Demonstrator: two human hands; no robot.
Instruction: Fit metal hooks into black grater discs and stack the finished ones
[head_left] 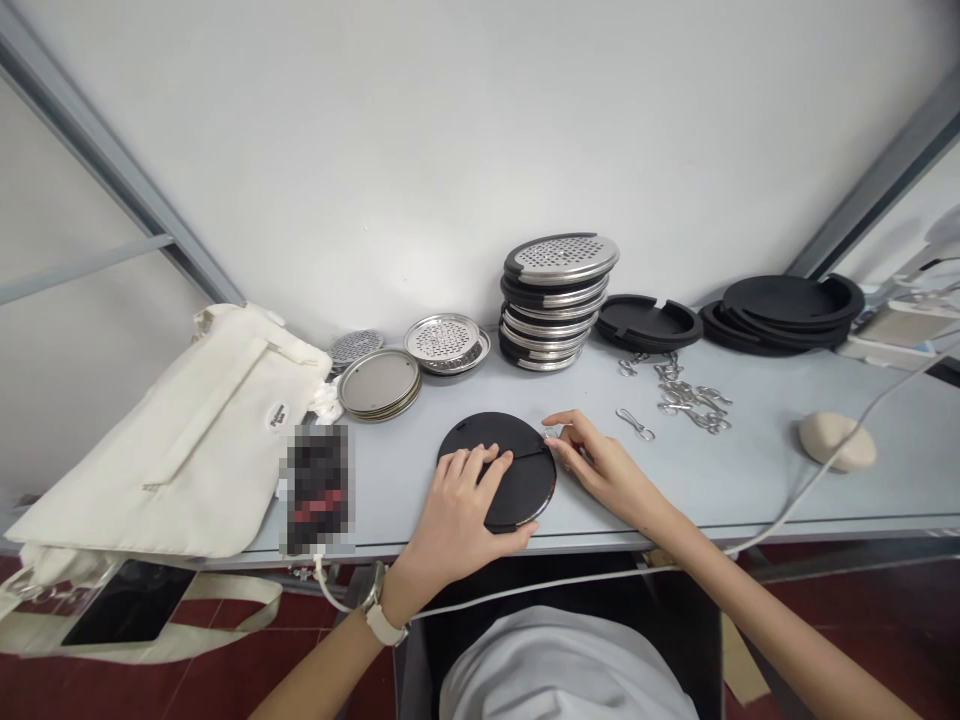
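A round black disc (495, 432) with a shiny rim and a seam across its top lies near the table's front edge. My left hand (465, 500) rests flat on it, fingers stretched over the top and thumb along the front rim. At the disc's right edge, thumb and forefinger of my right hand (589, 465) pinch a small metal wire clip (551, 433), mostly hidden by the fingertips. A loose wire clip (636, 424) lies to the right of that hand, and a pile of similar clips (694, 400) is farther right.
Behind the disc rises a tall stack of perforated metal plates in black holders (559, 300). Black holders (787, 310) lie at back right, metal discs (379, 382) at back left. A cream bag (172, 440), a blurred phone-like object (319, 490), a beige lump (836, 441) and a white cable (795, 510) flank the work.
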